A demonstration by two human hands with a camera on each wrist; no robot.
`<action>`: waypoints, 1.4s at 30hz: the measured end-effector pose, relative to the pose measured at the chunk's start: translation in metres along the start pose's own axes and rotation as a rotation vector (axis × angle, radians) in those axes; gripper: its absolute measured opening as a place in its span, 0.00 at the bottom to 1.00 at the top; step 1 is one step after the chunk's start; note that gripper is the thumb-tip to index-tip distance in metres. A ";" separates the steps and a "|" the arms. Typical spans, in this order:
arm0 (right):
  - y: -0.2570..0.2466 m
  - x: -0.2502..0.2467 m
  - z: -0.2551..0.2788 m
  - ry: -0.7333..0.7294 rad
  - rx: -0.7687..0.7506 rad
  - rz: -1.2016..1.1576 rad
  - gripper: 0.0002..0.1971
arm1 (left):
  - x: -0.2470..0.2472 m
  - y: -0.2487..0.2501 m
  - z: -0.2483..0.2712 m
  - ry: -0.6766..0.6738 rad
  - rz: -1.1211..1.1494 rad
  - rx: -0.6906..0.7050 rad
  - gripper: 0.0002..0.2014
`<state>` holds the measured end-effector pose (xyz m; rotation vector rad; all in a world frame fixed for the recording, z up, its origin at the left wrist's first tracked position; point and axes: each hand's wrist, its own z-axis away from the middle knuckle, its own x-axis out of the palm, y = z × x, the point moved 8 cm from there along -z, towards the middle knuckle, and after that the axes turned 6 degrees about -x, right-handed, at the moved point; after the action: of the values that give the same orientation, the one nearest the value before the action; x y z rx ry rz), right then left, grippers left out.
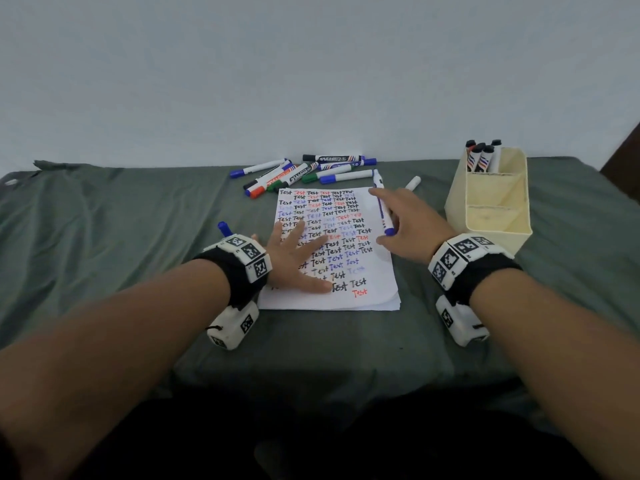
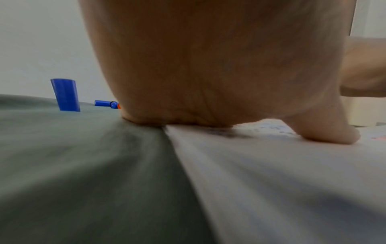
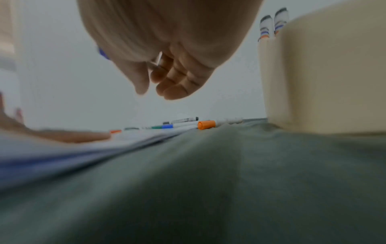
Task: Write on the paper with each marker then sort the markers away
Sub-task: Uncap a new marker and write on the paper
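A white paper (image 1: 367,301) covered with rows of "Test" in black, red and blue lies on the green cloth. My left hand (image 1: 298,258) presses flat on its left half, fingers spread; in the left wrist view its palm (image 2: 208,66) rests at the paper's edge (image 2: 271,173). My right hand (image 1: 408,220) hovers over the paper's right edge and holds an uncapped blue marker (image 1: 382,206), its blue end toward me. In the right wrist view the curled fingers (image 3: 173,82) are off the cloth, with the marker's blue end (image 3: 102,52) behind the thumb. A blue cap (image 1: 225,228) (image 2: 65,95) stands left of my left wrist.
A pile of several markers (image 1: 304,171) lies behind the paper by the wall. One white marker (image 1: 413,183) lies alone to the right. A cream organizer (image 1: 454,199) (image 3: 323,74) stands at the right, with several markers (image 1: 481,157) upright in its back compartment.
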<state>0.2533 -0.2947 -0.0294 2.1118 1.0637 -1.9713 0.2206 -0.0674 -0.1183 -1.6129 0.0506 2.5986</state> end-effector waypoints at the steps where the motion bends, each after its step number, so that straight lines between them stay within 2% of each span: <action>1: -0.002 -0.004 -0.001 0.041 -0.013 -0.027 0.37 | 0.000 0.000 0.000 -0.003 0.005 -0.001 0.54; 4: 0.000 -0.023 -0.002 0.209 -0.006 -0.240 0.16 | 0.000 0.002 0.002 -0.008 0.018 -0.005 0.53; 6: 0.012 -0.033 0.001 0.371 0.096 -0.568 0.04 | 0.000 0.002 0.002 -0.003 0.024 -0.009 0.54; 9: 0.023 -0.009 0.013 0.525 0.310 -1.343 0.08 | 0.000 0.003 0.003 -0.009 0.027 -0.009 0.54; 10: 0.024 0.006 0.018 0.556 0.379 -1.563 0.07 | -0.001 0.003 0.004 -0.014 0.026 -0.010 0.55; 11: 0.023 0.020 0.023 0.574 0.442 -1.683 0.06 | -0.001 0.003 0.004 -0.020 0.023 -0.012 0.55; 13: 0.024 0.043 0.031 0.553 0.517 -1.675 0.03 | -0.001 0.003 0.005 -0.030 0.024 -0.014 0.56; 17: 0.026 0.050 0.036 0.559 0.441 -1.409 0.10 | -0.001 0.004 0.007 -0.035 0.024 -0.014 0.58; 20: 0.026 0.047 0.038 0.551 0.404 -1.238 0.11 | -0.001 0.005 0.009 -0.047 0.030 -0.013 0.59; 28: 0.030 0.047 0.040 0.489 0.400 -1.065 0.09 | -0.004 0.007 0.013 -0.070 0.042 -0.013 0.59; 33: 0.031 0.049 0.040 0.478 0.440 -1.129 0.08 | -0.004 0.007 0.015 -0.079 0.051 -0.020 0.60; 39: 0.029 0.039 0.016 0.386 0.630 -1.312 0.09 | -0.004 0.007 0.014 -0.070 0.055 -0.020 0.60; 42: 0.024 0.019 -0.006 0.418 0.584 -1.403 0.07 | -0.004 0.007 0.013 -0.065 0.051 -0.023 0.59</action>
<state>0.2700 -0.3015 -0.0548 2.2745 2.9654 -2.4990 0.2096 -0.0735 -0.1094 -1.5530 0.0584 2.6973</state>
